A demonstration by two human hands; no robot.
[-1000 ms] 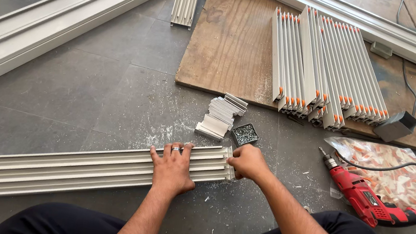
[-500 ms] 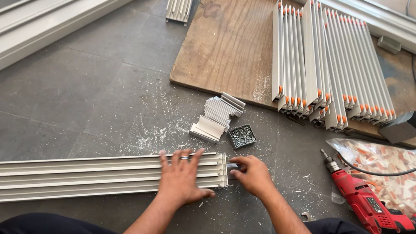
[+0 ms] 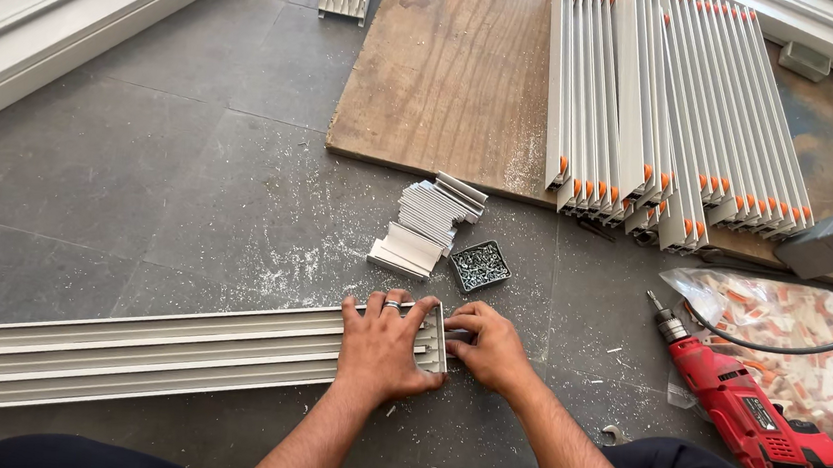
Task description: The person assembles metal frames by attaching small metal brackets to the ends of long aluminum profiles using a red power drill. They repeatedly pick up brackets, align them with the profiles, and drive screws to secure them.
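Hands are seen low in the middle of the grey tiled floor (image 3: 140, 180), both at the right end of a long pale metal track (image 3: 145, 356) that lies flat and runs off toward the left edge. The left hand (image 3: 384, 347) is laid palm down across the track's end, fingers together and curled over its far side, a ring on 1 finger. The right hand (image 3: 489, 349) is pressed against the track's cut end, fingers bunched around a small dark piece (image 3: 458, 336); what that piece is cannot be told.

Just beyond the hands, a small square tray of screws (image 3: 480, 266) sits on the floor, and touching it on the left is a stack of short pale metal pieces (image 3: 429, 225). Metal shavings are scattered around both. A red power drill (image 3: 752, 414) lies near the right hand, toward the right edge of the floor, its cord trailing over a clear bag of orange and white parts (image 3: 790, 327).

Farther off, a plywood board (image 3: 450, 76) is spread on the floor, with many pale slats with orange end caps (image 3: 669, 106) laid side by side on its right half. A grey box-shaped piece (image 3: 830, 243) rests at the board's near right corner. Long white frame sections (image 3: 62, 32) lie along the far left edge.
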